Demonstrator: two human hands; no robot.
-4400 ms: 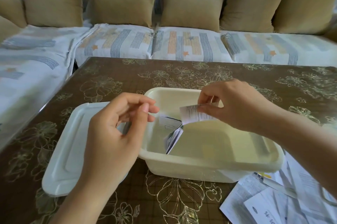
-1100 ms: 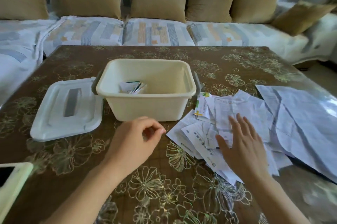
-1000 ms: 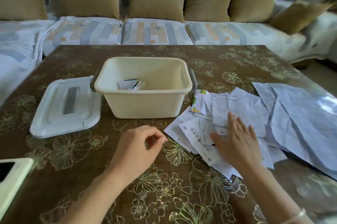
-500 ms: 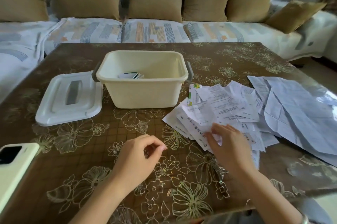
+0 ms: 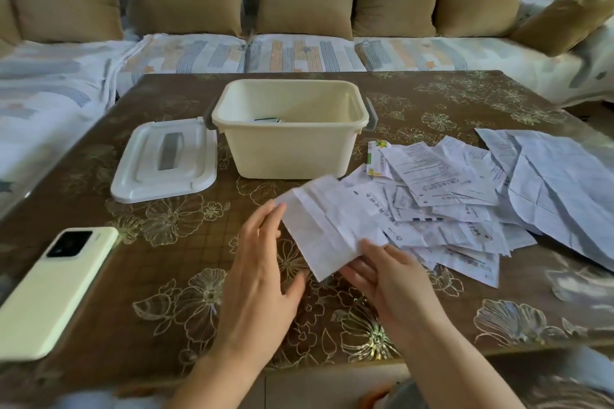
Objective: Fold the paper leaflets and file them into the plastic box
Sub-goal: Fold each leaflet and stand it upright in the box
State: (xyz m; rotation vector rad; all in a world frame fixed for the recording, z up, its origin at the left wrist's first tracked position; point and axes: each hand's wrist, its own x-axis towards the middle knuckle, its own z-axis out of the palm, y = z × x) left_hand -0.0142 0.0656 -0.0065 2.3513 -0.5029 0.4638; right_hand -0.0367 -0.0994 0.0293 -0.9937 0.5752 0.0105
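A white creased leaflet [image 5: 327, 225] is lifted above the table in front of me. My right hand [image 5: 388, 279] pinches its near right corner. My left hand [image 5: 262, 269] has straight fingers, with the fingertips touching the leaflet's left edge. The cream plastic box [image 5: 292, 149] stands open at mid table, with a few folded leaflets [image 5: 267, 120] just showing inside. A loose pile of unfolded leaflets [image 5: 448, 195] lies to the right of the box.
The box's white lid [image 5: 166, 161] lies flat to the left of the box. A pale yellow phone [image 5: 54, 289] rests face down at the near left. Large creased sheets [image 5: 561, 189] spread toward the table's right edge. A sofa with cushions [image 5: 299, 9] runs behind.
My right hand has pulled one leaflet out of the pile and raised it. My left hand has uncurled and come up to the leaflet's left edge.
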